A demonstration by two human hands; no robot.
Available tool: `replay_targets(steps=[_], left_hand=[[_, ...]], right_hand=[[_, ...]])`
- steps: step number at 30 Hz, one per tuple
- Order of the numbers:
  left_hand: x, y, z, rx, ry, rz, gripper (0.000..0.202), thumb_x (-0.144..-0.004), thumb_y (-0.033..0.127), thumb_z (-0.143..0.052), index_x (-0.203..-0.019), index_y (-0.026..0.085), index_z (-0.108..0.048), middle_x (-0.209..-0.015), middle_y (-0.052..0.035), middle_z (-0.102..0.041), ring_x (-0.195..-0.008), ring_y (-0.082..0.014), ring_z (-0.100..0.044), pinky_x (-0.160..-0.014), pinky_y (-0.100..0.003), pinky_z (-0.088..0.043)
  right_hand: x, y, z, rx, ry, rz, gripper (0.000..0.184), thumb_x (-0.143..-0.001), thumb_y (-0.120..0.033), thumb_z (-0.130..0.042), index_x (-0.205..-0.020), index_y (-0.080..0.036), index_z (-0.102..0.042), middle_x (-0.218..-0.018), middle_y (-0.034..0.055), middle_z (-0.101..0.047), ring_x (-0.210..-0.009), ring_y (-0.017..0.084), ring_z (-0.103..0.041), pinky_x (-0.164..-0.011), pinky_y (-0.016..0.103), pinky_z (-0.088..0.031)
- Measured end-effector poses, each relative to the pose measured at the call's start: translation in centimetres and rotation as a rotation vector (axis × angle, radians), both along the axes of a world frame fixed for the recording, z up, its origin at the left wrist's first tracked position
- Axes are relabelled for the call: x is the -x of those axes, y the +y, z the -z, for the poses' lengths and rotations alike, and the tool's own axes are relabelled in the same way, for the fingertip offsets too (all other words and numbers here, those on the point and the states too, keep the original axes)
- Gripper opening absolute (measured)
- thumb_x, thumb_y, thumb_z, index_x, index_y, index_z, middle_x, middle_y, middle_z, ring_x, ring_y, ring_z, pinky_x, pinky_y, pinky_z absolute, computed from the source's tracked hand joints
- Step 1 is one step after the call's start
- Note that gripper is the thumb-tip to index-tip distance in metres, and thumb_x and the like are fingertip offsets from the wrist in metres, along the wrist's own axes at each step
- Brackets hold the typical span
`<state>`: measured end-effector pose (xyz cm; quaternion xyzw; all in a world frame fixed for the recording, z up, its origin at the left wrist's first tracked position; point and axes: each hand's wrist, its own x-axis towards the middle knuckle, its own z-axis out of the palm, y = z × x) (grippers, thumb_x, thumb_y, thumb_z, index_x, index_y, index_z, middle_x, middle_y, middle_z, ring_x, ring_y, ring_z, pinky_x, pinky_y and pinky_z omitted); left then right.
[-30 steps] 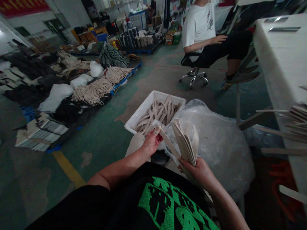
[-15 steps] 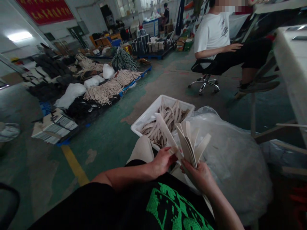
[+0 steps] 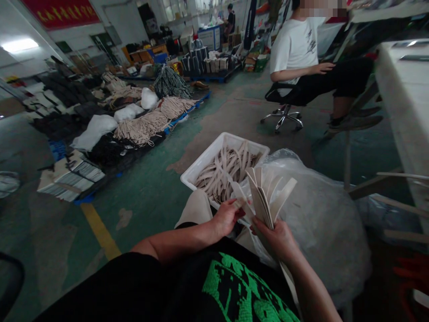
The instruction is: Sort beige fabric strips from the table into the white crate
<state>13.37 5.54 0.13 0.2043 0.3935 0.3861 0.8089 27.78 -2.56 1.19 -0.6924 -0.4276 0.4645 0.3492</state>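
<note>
My right hand point(image 3: 276, 235) is closed round the lower part of a bundle of flat off-white straps point(image 3: 263, 201), whose upper ends fan out. My left hand point(image 3: 229, 219) pinches a single pale strap point(image 3: 241, 197) just left of the bundle; its upper end is smeared by motion, and its lower end meets the fingers of my right hand. Beyond my hands stands a white plastic bin point(image 3: 196, 163) holding a tangle of similar beige straps point(image 3: 231, 163). A large clear plastic bag point(image 3: 318, 214) bulges right beside my right hand.
A white-topped table point(image 3: 397, 85) runs along the right. Ahead, a person in a white T-shirt point(image 3: 295, 49) sits on a wheeled chair point(image 3: 283, 114). Pallets at the left carry bundled cords point(image 3: 144, 125), white sacks point(image 3: 95, 129) and stacked pale goods point(image 3: 72, 176).
The single strap in my left hand has swung downward, its upper end now lower and blurred. My right hand keeps the bundle. The whole view has shifted slightly.
</note>
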Motion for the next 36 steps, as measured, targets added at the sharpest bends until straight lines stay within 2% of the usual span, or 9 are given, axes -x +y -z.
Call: replay_targets(steps=[3, 8, 14, 18, 20, 24, 27, 30, 36], left_hand=[[0.1, 0.8, -0.2, -0.003, 0.051, -0.076, 0.051, -0.048, 0.046, -0.096, -0.082, 0.014, -0.075, -0.078, -0.0053, -0.072, -0.069, -0.0125, -0.061, -0.066, -0.024, -0.044], [-0.7, -0.4, 0.1, 0.016, -0.016, 0.06, 0.053, -0.043, 0.046, -0.098, -0.075, 0.012, -0.073, -0.074, -0.0059, -0.071, -0.066, -0.0142, -0.061, -0.066, -0.026, -0.046], [0.0, 1.4, 0.1, 0.006, 0.062, -0.071, 0.047, -0.051, 0.041, -0.096, -0.082, 0.013, -0.074, -0.08, -0.0054, -0.073, -0.071, -0.0122, -0.062, -0.069, -0.023, -0.046], [-0.5, -0.1, 0.5, 0.006, 0.024, 0.069, 0.051, -0.046, 0.043, -0.097, -0.079, 0.012, -0.074, -0.077, -0.0063, -0.072, -0.069, -0.0152, -0.063, -0.067, -0.026, -0.046], [-0.7, -0.5, 0.5, 0.005, 0.016, 0.09, 0.05, -0.046, 0.043, -0.097, -0.079, 0.012, -0.074, -0.077, -0.007, -0.073, -0.07, -0.0162, -0.064, -0.069, -0.027, -0.047], [0.2, 1.6, 0.2, -0.009, 0.067, -0.023, 0.046, -0.053, 0.042, -0.095, -0.081, 0.013, -0.074, -0.084, -0.0072, -0.074, -0.072, -0.0133, -0.064, -0.07, -0.024, -0.047], [0.9, 2.6, 0.4, -0.03, 0.078, -0.026, 0.048, -0.052, 0.045, -0.095, -0.083, 0.015, -0.075, -0.084, -0.0068, -0.075, -0.073, -0.0126, -0.064, -0.068, -0.022, -0.047], [0.7, 1.4, 0.9, -0.041, 0.079, 0.037, 0.05, -0.051, 0.047, -0.095, -0.083, 0.015, -0.076, -0.082, -0.0066, -0.074, -0.073, -0.0136, -0.064, -0.068, -0.023, -0.048], [-0.3, -1.5, 1.3, -0.07, 0.08, 0.186, 0.05, -0.051, 0.048, -0.095, -0.078, 0.011, -0.075, -0.08, -0.007, -0.071, -0.071, -0.0141, -0.063, -0.07, -0.025, -0.049]], right_hand=[[-0.2, -0.2, -0.3, 0.025, 0.003, -0.02, 0.041, -0.077, -0.055, -0.059, -0.068, -0.017, -0.069, -0.063, 0.0097, -0.072, -0.062, 0.024, -0.069, -0.057, 0.03, -0.05], [0.1, 0.4, 0.1, -0.026, -0.034, 0.078, 0.044, -0.076, -0.058, -0.059, -0.073, -0.015, -0.071, -0.063, 0.0093, -0.071, -0.062, 0.025, -0.068, -0.056, 0.031, -0.05], [0.1, 0.0, -0.6, 0.04, 0.041, 0.049, 0.039, -0.071, -0.053, -0.062, -0.064, -0.016, -0.068, -0.059, 0.01, -0.069, -0.058, 0.024, -0.067, -0.053, 0.03, -0.049], [0.6, 0.5, -0.7, -0.011, 0.011, 0.132, 0.042, -0.071, -0.055, -0.062, -0.069, -0.015, -0.071, -0.06, 0.0097, -0.07, -0.059, 0.024, -0.068, -0.053, 0.029, -0.049], [0.6, 0.7, -1.1, -0.001, 0.036, 0.154, 0.043, -0.07, -0.057, -0.062, -0.07, -0.015, -0.072, -0.063, 0.0102, -0.071, -0.06, 0.024, -0.068, -0.053, 0.029, -0.049], [-0.1, -0.4, -1.7, 0.07, 0.071, 0.051, 0.041, -0.068, -0.056, -0.063, -0.062, -0.016, -0.071, -0.061, 0.0104, -0.071, -0.059, 0.023, -0.067, -0.053, 0.029, -0.048], [-0.3, -1.4, -1.3, 0.076, 0.061, 0.007, 0.043, -0.069, -0.057, -0.061, -0.063, -0.016, -0.071, -0.061, 0.0104, -0.072, -0.059, 0.024, -0.067, -0.054, 0.03, -0.049], [0.0, -1.2, -0.5, 0.053, 0.027, 0.057, 0.044, -0.071, -0.057, -0.06, -0.064, -0.016, -0.071, -0.061, 0.0106, -0.071, -0.058, 0.024, -0.067, -0.054, 0.031, -0.048], [0.4, 1.1, 0.2, -0.032, 0.048, 0.13, 0.048, -0.073, -0.059, -0.063, -0.07, -0.012, -0.072, -0.063, 0.011, -0.07, -0.059, 0.023, -0.065, -0.054, 0.03, -0.048]])
